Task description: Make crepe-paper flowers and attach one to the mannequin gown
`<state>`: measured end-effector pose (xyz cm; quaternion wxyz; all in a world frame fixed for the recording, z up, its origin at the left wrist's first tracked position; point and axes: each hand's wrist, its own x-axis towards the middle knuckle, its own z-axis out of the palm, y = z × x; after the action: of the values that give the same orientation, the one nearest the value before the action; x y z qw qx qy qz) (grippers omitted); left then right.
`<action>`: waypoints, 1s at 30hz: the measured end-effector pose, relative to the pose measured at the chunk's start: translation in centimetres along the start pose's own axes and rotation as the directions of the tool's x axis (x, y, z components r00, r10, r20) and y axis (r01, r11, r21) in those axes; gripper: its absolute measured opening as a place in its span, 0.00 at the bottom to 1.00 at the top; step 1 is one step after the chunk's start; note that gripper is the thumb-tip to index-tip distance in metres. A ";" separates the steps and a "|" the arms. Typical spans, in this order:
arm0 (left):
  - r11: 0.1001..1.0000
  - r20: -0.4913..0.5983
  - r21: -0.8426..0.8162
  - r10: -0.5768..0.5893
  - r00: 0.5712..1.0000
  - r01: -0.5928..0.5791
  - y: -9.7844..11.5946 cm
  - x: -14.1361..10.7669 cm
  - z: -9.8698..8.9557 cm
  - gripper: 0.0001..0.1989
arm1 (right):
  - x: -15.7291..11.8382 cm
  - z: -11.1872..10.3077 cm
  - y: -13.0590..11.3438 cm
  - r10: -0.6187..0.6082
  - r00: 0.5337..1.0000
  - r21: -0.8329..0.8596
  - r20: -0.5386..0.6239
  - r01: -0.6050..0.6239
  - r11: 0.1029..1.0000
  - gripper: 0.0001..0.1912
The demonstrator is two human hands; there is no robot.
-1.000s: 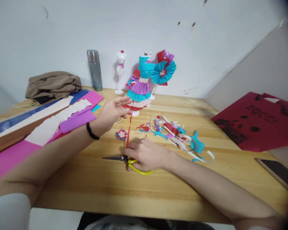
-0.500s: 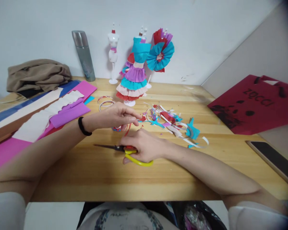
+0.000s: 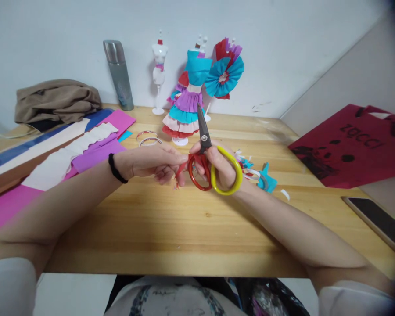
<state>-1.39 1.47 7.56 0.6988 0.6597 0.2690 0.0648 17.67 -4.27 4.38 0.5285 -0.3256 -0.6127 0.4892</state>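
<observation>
My left hand (image 3: 161,162) pinches a small strip of red crepe paper (image 3: 181,169) between thumb and fingertips. Close beside it, my right hand (image 3: 222,169) grips scissors (image 3: 204,137) with one red and one yellow handle loop; their closed blades point up and away from me. The right fingertips are near the red paper's other end, partly hidden by the handles. Behind the hands, a mini dress form wears a layered paper dress (image 3: 187,103) in blue, purple, pink and red. Paper scraps (image 3: 246,164) lie partly hidden behind my right hand.
Colored paper sheets (image 3: 95,149) and a brown cloth (image 3: 57,103) lie at left. A grey bottle (image 3: 119,77), a bare white dress form (image 3: 159,66) and a form with a blue paper rosette (image 3: 224,77) stand at the back. Tape rolls (image 3: 150,140), a phone (image 3: 378,219) and a red bag (image 3: 349,147) are on the table.
The scissors have swung from pointing left to pointing up and away. My right hand has risen beside the left, and the red paper now shows between them.
</observation>
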 end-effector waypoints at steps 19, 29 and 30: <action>0.977 -0.250 0.204 0.111 0.962 -0.059 2.4 -2.7 -2.3 0.09 | 0.9 -1.3 1.6 0.217 0.975 -0.028 -0.044 -0.218 0.976 0.31; 0.952 -0.357 0.299 0.178 0.917 -0.068 2.7 -3.3 -3.2 0.07 | 0.9 -2.0 0.8 0.220 0.968 -0.176 0.117 -0.198 0.964 0.27; 0.949 -0.362 0.307 0.188 0.913 -0.073 2.7 -3.4 -3.4 0.07 | 0.8 -2.1 0.6 0.239 0.954 -0.256 0.179 -0.189 0.948 0.26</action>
<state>-5.12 3.33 11.19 0.5227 0.7449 0.3628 0.2009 19.47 -2.85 4.02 0.3626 -0.3980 -0.6790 0.4991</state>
